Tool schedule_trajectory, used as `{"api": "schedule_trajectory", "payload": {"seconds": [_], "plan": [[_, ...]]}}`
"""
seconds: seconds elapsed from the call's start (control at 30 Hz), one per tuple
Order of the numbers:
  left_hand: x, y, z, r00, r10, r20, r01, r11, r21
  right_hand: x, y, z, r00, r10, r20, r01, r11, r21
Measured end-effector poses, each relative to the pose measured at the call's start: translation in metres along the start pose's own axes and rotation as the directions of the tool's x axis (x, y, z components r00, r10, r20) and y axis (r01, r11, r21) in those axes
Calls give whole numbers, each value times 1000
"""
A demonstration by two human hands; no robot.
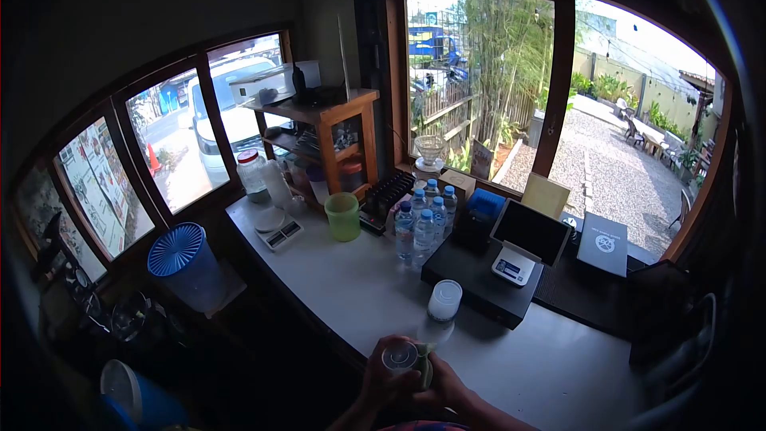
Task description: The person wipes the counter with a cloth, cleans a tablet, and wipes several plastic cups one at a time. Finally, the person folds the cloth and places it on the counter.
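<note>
My left hand [375, 379] is wrapped around a clear cup [399, 356], whose round end faces up toward me. Close beside it, my right hand [448, 387] is closed on a green cloth [426, 365] that is against the cup's side. Both hands are together over the near edge of the pale counter [319, 279]. Just beyond them on the counter stands a whitish, translucent round container [444, 301]; what it holds is hard to make out.
A black cash drawer [479, 287] with a tablet [530, 231] is right of centre. Several water bottles [424, 231], a green bucket [343, 217] and a small scale [281, 233] stand farther back. A blue-lidded bin [187, 263] is at left, below a window.
</note>
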State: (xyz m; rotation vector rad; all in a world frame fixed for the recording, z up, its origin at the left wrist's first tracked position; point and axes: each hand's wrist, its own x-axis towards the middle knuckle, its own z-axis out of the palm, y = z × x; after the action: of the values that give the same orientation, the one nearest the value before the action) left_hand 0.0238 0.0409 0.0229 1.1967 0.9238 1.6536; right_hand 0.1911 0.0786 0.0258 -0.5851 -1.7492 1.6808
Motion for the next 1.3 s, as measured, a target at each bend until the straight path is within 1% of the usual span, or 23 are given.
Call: {"api": "schedule_trajectory", "payload": {"seconds": [0.03, 0.1, 0.17, 0.2, 0.3, 0.33, 0.43, 0.5, 0.53, 0.57, 0.63, 0.67, 0.7, 0.73, 0.8, 0.83, 0.9, 0.97, 1.0, 1.1, 1.2, 1.27, 1.3], "plan": [[3, 9, 4, 999, -10, 41, 15, 994, -108, 2, 4, -8, 999, -16, 47, 20, 996, -83], [4, 28, 9, 993, -14, 120, 53, 945, -324, 4, 33, -25, 946, 102, 307, -116, 993, 26], [4, 25, 4, 967, 46, 251, 36, 949, -313, 2, 57, -39, 807, 185, 561, -278, 957, 84], [-1, 23, 6, 962, 54, 267, 27, 957, -289, -1, 51, -41, 738, 192, 647, -326, 941, 93], [-15, 9, 22, 965, 40, 259, -5, 991, -134, -11, 71, -50, 616, 102, 781, -515, 803, 301], [-20, 5, 30, 970, 43, 239, -28, 997, -66, -17, 71, -48, 705, 74, 705, -489, 771, 408], [-32, -1, 50, 980, 86, 177, -118, 976, 180, -28, 46, -58, 839, 137, 527, -352, 874, 334], [-36, 5, 64, 990, 88, 110, -124, 916, 382, -41, 31, -59, 916, 44, 400, -172, 942, 288], [-39, 13, 73, 998, 32, 61, -60, 854, 517, -47, 30, -59, 942, 7, 337, -92, 967, 236], [-40, 12, 77, 998, 62, -9, -47, 840, 541, -54, 30, -57, 963, -30, 267, -19, 984, 180], [-38, 8, 87, 983, 128, -133, -28, 818, 575, -69, 28, -58, 944, -49, 326, 24, 997, 80], [-35, 17, 92, 966, 222, -131, -85, 755, 651, -75, 27, -60, 935, -52, 352, 47, 999, 23], [-35, 17, 97, 959, 235, -158, -86, 773, 628, -80, 26, -62, 924, -51, 378, 69, 997, -35], [-35, 16, 100, 951, 248, -187, -87, 791, 605, -87, 26, -61, 933, -94, 348, 117, 992, -45], [-40, 6, 105, 942, 257, -217, -94, 821, 564, -92, 15, -69, 937, -55, 345, 44, 998, 41], [-45, 2, 108, 970, 213, -114, -96, 772, 628, -94, 10, -71, 936, -37, 351, 6, 996, 87], [-54, -4, 113, 991, 107, 75, -127, 664, 737, -93, 16, -73, 955, -67, 290, 11, 982, 190], [-63, -1, 110, 995, 61, 75, -96, 712, 695, -93, 13, -68, 972, -53, 230, -21, 952, 306], [-67, 2, 107, 996, 38, 77, -80, 734, 674, -88, 7, -65, 966, -114, 234, 27, 937, 347], [-73, 20, 95, 997, 59, 54, -80, 776, 625, -84, 20, -36, 981, -89, 170, 24, 935, 354], [-95, -4, 57, 977, 201, -71, -123, 801, 586, -83, 24, -6, 994, -54, 97, 7, 903, 429], [-112, -9, 36, 988, 127, -88, -61, 843, 534, -83, 16, 14, 989, 134, -67, -75, 830, 553], [-122, -13, 23, 992, 88, -90, -30, 861, 508, -82, 13, 26, 962, 233, -142, -98, 781, 616]]}}
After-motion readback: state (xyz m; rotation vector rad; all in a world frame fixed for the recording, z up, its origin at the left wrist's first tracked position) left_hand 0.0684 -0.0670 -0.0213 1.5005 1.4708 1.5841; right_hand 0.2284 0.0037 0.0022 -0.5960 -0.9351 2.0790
